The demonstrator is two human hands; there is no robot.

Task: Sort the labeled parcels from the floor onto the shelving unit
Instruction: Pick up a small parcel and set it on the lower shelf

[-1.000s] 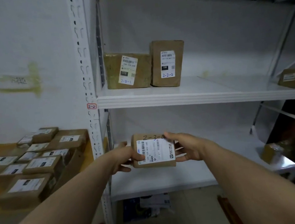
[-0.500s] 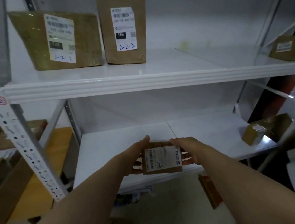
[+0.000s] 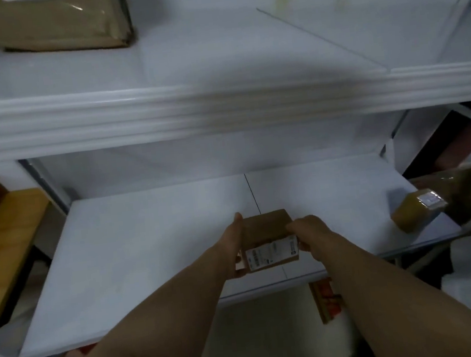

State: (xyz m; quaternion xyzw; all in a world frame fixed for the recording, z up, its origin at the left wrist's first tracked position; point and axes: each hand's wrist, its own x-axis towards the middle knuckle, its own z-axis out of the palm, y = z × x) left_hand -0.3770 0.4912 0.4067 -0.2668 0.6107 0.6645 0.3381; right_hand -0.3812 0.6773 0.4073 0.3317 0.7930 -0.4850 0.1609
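Both hands, left hand (image 3: 234, 247) and right hand (image 3: 307, 230), are gripping the small brown labelled cardboard parcel (image 3: 267, 237), lowering it onto the white lower shelf (image 3: 148, 247); next, probably, releasing it flat.

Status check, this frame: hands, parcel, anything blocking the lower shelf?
Both gripping: left hand, right hand on sides of small parcel. It's over lower shelf front edge, label toward camera; contact unclear. Nothing ahead of it; taped parcel far right, apart.

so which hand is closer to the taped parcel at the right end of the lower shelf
Right. The right hand grips the small box on the side facing the taped parcel; the left hand holds its far side.
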